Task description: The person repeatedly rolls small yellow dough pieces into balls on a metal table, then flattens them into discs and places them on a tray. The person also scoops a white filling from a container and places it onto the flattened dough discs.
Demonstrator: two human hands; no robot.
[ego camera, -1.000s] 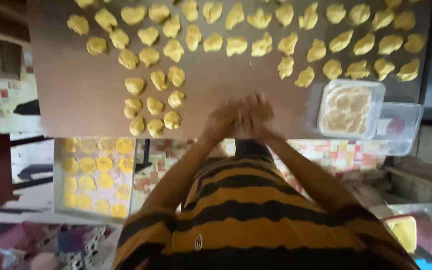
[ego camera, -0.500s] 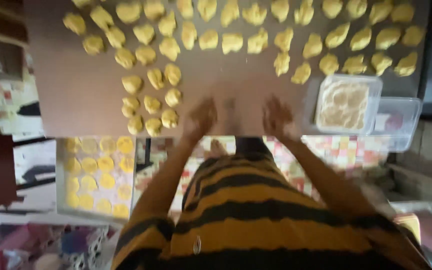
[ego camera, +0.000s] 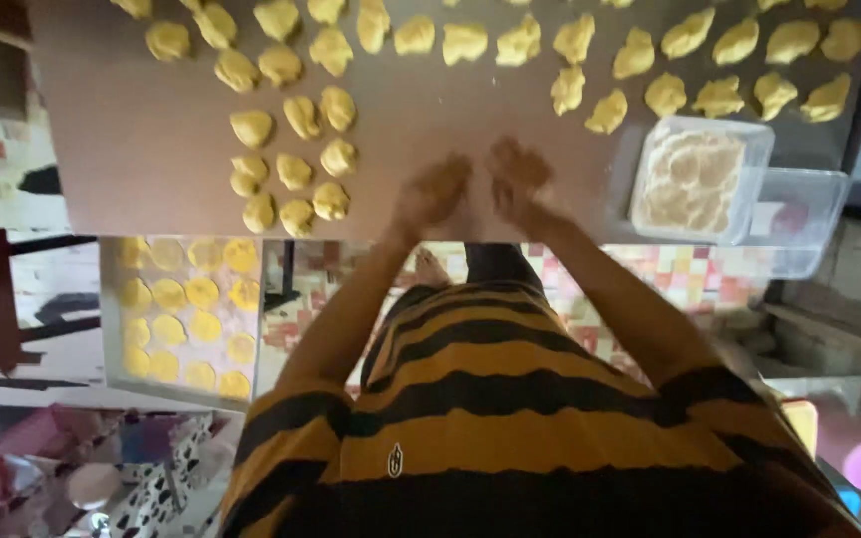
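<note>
Both hands hovered close together over the near edge of the brown table [ego camera: 132,169], the left hand [ego camera: 433,194] and the right hand [ego camera: 515,179] almost touching, palms seemingly turned inward; motion blur hid whether a dough piece sat between them, so I cannot tell. The nearest dough pieces [ego camera: 291,169] lay just left. Rolling would go best with light, even pressure. The far rows were cut off.
</note>
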